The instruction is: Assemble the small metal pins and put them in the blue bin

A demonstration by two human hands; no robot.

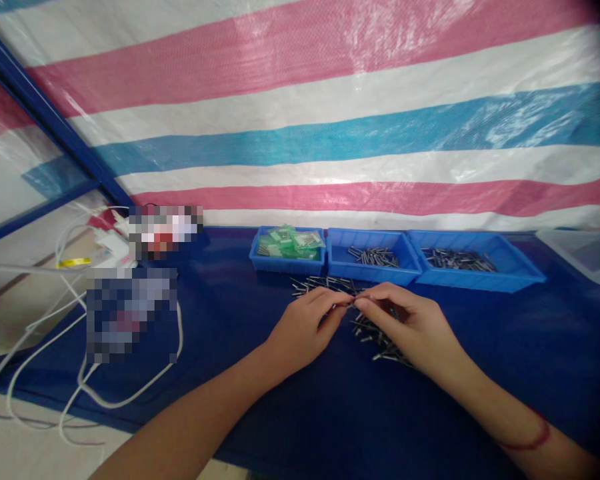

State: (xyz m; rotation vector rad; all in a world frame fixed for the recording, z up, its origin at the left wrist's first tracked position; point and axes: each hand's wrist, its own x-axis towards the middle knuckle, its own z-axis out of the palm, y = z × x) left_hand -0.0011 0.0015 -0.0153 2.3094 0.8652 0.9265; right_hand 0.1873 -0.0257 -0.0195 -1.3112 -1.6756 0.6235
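My left hand (305, 323) is closed in a pinch over the dark blue table, a thin metal pin (350, 304) showing at its fingertips. From the right, my right hand (410, 323) meets it, thumb and fingers closed at the same small piece; the fingers hide most of it. Loose thin metal pins (380, 337) lie in a pile under and beside my right hand. More of these pins (325, 285) are spread just beyond my left fingers. They look like blind rivets, but are too small to be sure.
Behind the hands stand a blue bin of green-marked plastic packets (290, 243), a middle blue bin (337, 250) and a right blue bin (517, 270), both with metal pins. A clear plastic container (575, 257) is at far right. White cables (180, 327) loop at left.
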